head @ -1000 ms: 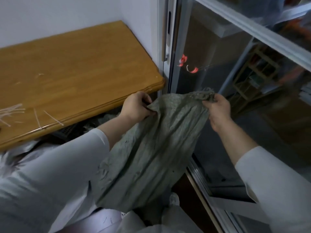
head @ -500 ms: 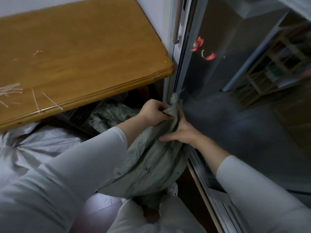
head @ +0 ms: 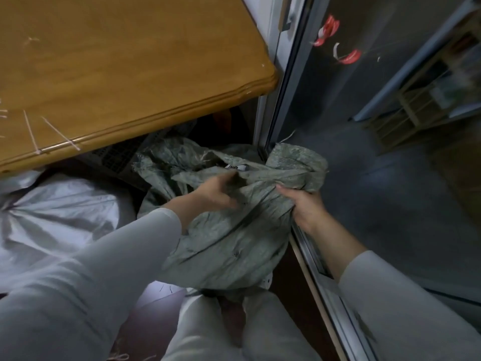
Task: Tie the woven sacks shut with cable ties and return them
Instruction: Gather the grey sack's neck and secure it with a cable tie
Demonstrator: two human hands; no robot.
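A grey-green woven sack [head: 229, 243] stands on the floor in front of my knees, its mouth crumpled and partly open. My right hand [head: 303, 204] grips a bunch of the sack's upper edge on the right, next to the glass door. My left hand [head: 216, 191] lies on the fabric near the mouth with its fingers reaching into the folds; it looks blurred. Two pale cable ties [head: 52, 132] lie on the wooden table near its front edge. A second grey-green sack [head: 166, 157] sits behind, under the table.
The wooden table [head: 130, 74] overhangs the sacks at the upper left. A silver-grey tied bag [head: 52, 212] lies on the floor at the left. A sliding glass door [head: 364, 152] with its metal frame runs along the right side. A dark crate [head: 114, 158] is under the table.
The sack was held up and spread between both hands; it has come down to the floor. My hands bunched its top together, then moved apart, the right hand keeping a gathered bunch.
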